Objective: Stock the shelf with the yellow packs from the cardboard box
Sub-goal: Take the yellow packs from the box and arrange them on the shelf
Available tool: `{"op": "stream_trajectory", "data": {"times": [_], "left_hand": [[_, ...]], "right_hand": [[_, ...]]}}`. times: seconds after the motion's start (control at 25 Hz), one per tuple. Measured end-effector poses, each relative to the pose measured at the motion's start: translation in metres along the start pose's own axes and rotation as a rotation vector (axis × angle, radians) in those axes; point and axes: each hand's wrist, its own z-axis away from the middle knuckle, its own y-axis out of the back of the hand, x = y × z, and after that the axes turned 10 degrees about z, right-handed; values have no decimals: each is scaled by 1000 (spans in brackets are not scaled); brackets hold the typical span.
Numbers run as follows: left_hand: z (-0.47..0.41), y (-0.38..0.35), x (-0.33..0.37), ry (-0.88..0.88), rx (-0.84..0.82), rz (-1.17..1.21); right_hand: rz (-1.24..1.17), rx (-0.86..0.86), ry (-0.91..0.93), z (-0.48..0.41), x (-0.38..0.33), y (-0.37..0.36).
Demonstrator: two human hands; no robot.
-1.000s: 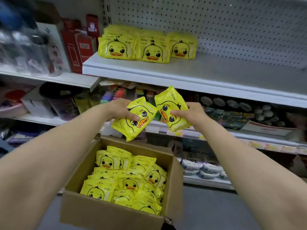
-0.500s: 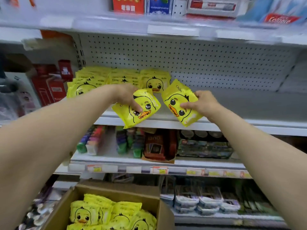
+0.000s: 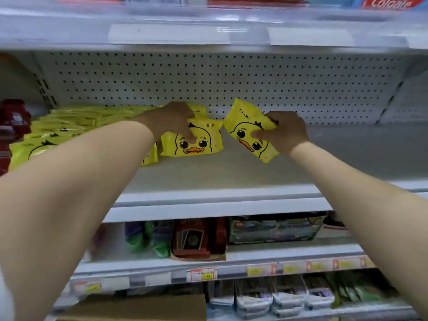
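My left hand (image 3: 171, 119) grips a yellow duck pack (image 3: 201, 144) that stands upright on the white shelf (image 3: 231, 172), at the right end of a row of yellow packs (image 3: 58, 128). My right hand (image 3: 284, 130) holds a second yellow duck pack (image 3: 243, 128), tilted and raised just above the shelf, right of the first. Only the top flap of the cardboard box (image 3: 139, 306) shows at the bottom edge; its contents are hidden.
A pegboard back wall (image 3: 231, 84) closes the shelf behind. An upper shelf (image 3: 208, 31) hangs low overhead. Red boxes (image 3: 11, 121) stand at the far left. Lower shelves hold card games (image 3: 192, 239) and packaged goods (image 3: 278, 297). The shelf right of my right hand is bare.
Both hands moved forward over the shelf. The left pack now stands on the shelf beside the row; the right pack is closer to the shelf. The view rose, hiding most of the box.
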Motion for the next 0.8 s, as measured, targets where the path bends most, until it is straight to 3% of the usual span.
{"op": "stream_trajectory", "data": {"times": [0.24, 0.64, 0.8], "left_hand": [[-49, -5, -28, 6, -37, -30], [-66, -14, -64, -14, 46, -58], [-38, -19, -51, -74, 246, 18]], "right_hand": [[-41, -16, 17, -27, 20, 0], [-109, -70, 68, -41, 10, -31], [-89, -88, 67, -34, -2, -30]]}}
